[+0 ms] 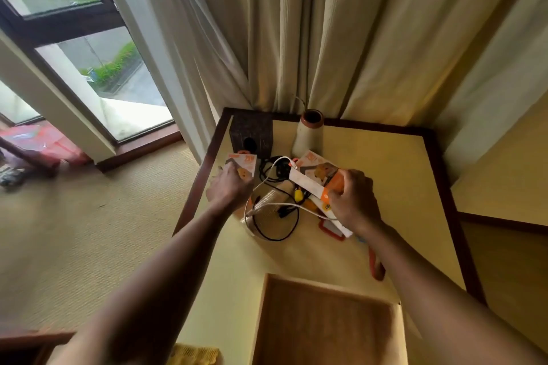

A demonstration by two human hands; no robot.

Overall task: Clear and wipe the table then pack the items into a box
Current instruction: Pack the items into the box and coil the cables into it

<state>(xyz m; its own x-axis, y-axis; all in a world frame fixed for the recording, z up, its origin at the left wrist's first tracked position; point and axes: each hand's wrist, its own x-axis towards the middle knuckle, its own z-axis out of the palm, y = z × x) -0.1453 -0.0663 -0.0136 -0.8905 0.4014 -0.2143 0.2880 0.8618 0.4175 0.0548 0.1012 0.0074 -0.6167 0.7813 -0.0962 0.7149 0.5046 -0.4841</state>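
On the yellow table (385,175) with a dark wooden border lies a pile of clutter. My right hand (354,198) grips an orange and white carton (314,179) and holds it above the pile. My left hand (229,188) holds a smaller orange and white carton (246,161) near the table's left edge. Between the hands lie a white cable (277,163), black cables (277,231), a ribbed beige cup (267,201) on its side and small yellow pieces (299,194). An open wooden box (323,323) stands at the near edge.
A dark square box (252,133) and a beige vase with a brown neck (308,133) stand at the table's back left corner, against the curtains (296,38). A red-rimmed item (330,228) and an orange strap (376,267) lie under my right forearm. A yellow cloth (195,354) shows at the bottom.
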